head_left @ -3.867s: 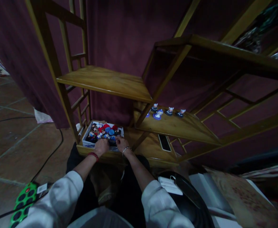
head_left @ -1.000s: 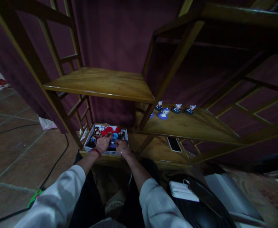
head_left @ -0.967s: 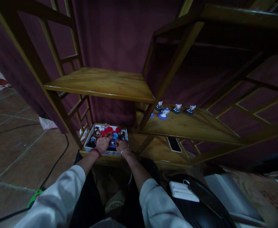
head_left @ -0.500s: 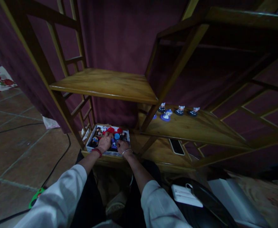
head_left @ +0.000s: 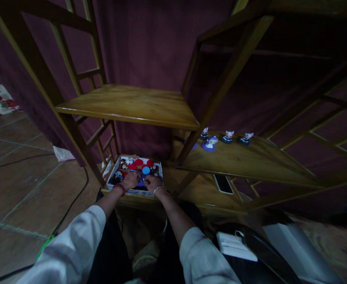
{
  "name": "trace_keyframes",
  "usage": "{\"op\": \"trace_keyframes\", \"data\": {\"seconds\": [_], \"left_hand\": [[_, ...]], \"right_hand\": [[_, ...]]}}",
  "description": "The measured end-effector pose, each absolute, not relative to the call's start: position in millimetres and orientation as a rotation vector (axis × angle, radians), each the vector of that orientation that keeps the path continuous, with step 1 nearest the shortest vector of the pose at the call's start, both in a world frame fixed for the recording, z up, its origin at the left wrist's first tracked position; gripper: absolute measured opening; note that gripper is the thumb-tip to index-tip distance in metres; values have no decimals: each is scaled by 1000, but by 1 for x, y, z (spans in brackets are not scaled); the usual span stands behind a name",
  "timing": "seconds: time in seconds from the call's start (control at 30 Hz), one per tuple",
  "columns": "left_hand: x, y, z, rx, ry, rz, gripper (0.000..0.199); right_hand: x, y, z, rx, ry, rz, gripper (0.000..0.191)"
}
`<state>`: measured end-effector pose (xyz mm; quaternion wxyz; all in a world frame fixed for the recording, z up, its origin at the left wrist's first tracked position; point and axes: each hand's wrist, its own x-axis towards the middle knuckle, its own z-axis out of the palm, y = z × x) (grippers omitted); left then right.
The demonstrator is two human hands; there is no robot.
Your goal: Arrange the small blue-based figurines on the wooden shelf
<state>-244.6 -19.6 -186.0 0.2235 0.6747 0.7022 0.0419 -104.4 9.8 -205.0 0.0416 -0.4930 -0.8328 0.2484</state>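
Observation:
A low white cardboard box (head_left: pixel 113 173) with a patterned outside stands on the bottom shelf, filled with small painted figurines and round red and blue pieces. My left hand (head_left: pixel 131 180), with a red bead bracelet, reaches in over the front edge, fingers curled. Facing it, my right hand (head_left: pixel 153 184), wearing a silver bangle, is closed in a pinch. Between the fingertips of both hands is a small purple figurine (head_left: pixel 141 182), partly covered by them. Just beyond lies a blue disc (head_left: pixel 146 170), with red discs (head_left: pixel 138 162) behind it.
Several figurines (head_left: pixel 210 143) stand on the wooden shelf (head_left: pixel 235 159) to the right. A phone (head_left: pixel 223 184) lies on the lower board. A slanted post (head_left: pixel 188 146) and an upper shelf (head_left: pixel 128 104) frame the box. A black cable (head_left: pixel 72 205) crosses the floor.
My left hand has drawn slightly down and back within the box, its fingers more curled beside the purple figurine. My right hand has hardly moved. The view has shifted a little.

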Motion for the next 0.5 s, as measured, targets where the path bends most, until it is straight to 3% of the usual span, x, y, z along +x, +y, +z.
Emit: {"op": "trace_keyframes", "data": {"seconds": [0.23, 0.5], "left_hand": [[-239, -18, -193, 1441, 1697, 481, 27], [-249, -14, -202, 1330, 1653, 585, 24]], "right_hand": [[-107, 10, -203, -1614, -2527, 855, 36], [-110, 10, -197, -1634, -2628, 738, 22]]}}
